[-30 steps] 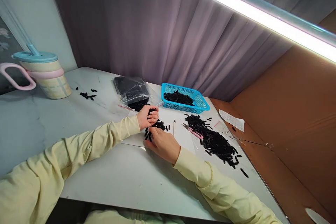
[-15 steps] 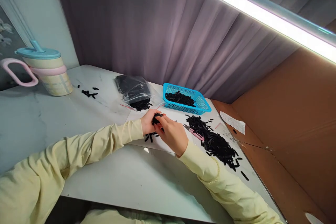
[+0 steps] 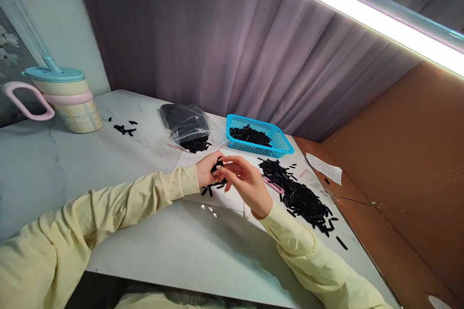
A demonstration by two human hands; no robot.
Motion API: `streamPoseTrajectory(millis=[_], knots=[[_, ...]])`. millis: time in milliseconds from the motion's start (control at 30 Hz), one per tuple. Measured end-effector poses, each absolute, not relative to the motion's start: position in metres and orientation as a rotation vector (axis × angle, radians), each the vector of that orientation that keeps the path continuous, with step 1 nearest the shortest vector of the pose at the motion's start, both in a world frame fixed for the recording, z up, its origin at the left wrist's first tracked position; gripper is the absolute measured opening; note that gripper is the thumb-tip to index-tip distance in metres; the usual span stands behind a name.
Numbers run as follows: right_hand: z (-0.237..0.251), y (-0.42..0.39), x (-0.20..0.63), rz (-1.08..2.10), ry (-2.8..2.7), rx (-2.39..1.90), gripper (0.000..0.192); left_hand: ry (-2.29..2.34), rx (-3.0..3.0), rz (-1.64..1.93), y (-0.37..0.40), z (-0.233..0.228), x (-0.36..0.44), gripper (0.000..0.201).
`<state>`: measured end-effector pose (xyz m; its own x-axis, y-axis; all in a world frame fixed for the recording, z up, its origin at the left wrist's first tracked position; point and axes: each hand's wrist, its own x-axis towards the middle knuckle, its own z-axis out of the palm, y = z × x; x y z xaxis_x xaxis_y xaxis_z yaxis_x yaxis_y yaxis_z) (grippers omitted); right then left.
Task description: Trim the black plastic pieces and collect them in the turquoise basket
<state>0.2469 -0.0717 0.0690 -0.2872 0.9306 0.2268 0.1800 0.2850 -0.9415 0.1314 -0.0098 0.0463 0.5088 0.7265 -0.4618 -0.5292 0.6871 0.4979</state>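
Left hand [image 3: 206,169]: cupped around black pieces [image 3: 218,164], before blue basket [image 3: 253,148]
Right hand [image 3: 251,186]: fingertips there, grip unclear
Pieces: picking, apparently; calls for light pinch

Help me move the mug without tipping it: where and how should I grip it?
Probably by the pink handle, coming from the left: its open loop juts out that way, giving fingers room to wrap, and it faces away from the scattered black pieces. The mug stands on its base.
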Motion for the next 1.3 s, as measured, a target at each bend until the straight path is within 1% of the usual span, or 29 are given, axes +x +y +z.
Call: streamPoseTrajectory(millis=[33, 100, 167, 233, 400, 467, 633, 867, 1000, 1200, 1300], knots=[[0.067, -0.073, 0.251, 1.291, -1.529, -0.980, 0.024, 0.700, 0.361, 0.753, -0.009, 0.048, 0.129, 0.014], [0.058, -0.076, 0.259, 1.604, -1.279, -0.949, 0.027, 0.718, 0.456, 0.735, -0.006, 0.050, 0.122, 0.016], [0.046, -0.076, 0.266, 1.767, -1.109, -0.945, 0.028, 0.725, 0.535, 0.718, -0.004, 0.052, 0.114, 0.018], [0.034, -0.075, 0.272, 1.829, -1.016, -0.937, 0.026, 0.737, 0.600, 0.665, -0.005, 0.053, 0.107, 0.018], [0.024, -0.073, 0.282, 1.890, -0.956, -0.858, 0.024, 0.768, 0.736, 0.561, -0.015, 0.054, 0.097, 0.008], [0.025, -0.072, 0.287, 1.914, -0.916, -0.843, 0.021, 0.792, 0.869, 0.543, -0.019, 0.055, 0.098, 0.009], [0.022, -0.072, 0.297, 1.898, -0.828, -0.894, 0.020, 0.861, 1.079, 0.578, -0.025, 0.051, 0.106, 0.018], [0.023, -0.073, 0.295, 1.913, -0.826, -0.894, 0.021, 0.886, 0.963, 0.597, -0.032, 0.040, 0.106, 0.038], [0.025, -0.075, 0.296, 1.916, -0.869, -0.892, 0.018, 0.899, 1.037, 0.657, -0.035, 0.036, 0.105, 0.035], [0.025, -0.074, 0.296, 1.921, -0.899, -0.890, 0.020, 0.885, 1.159, 0.672, -0.037, 0.031, 0.105, 0.026], [0.026, -0.074, 0.295, 1.920, -0.879, -0.900, 0.020, 0.892, 1.166, 0.671, -0.036, 0.030, 0.105, 0.027]])
